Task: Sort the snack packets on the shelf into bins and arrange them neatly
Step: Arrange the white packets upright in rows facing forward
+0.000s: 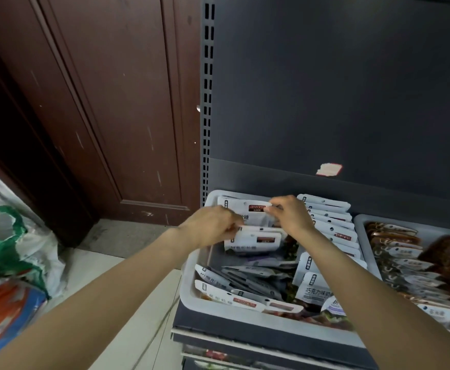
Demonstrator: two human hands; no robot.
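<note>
On the dark shelf (245,335), at its left end, a grey bin (218,303) is seen filled with white snack packets, and both bare arms are extended over it. The left hand (213,227) is held over the far left part of the bin with its fingers curled onto the edge of a white packet with a red label (248,209), which stands nearly upright against the far wall. The right hand (289,213) pinches the upper right corner of the same packet between thumb and fingertips. Just in front of this packet, a short stack of like packets (253,240) is shown lying face up, partly under the left hand. Along the right wall of the bin a row of white packets (330,220) is stood on edge, overlapping one behind another. In the near part of the bin, loose packets (245,287) lie tilted and mixed, among them a white packet with dark printed characters (313,288). To the right, touching the first bin, a second grey bin (361,222) is seen holding brown packets (410,263) in overlapping rows. Behind the bins a dark back panel (338,89) carries a torn sticker (328,169). At left, a brown wooden door (111,102) and plastic bags (13,249) on the floor are visible.
</note>
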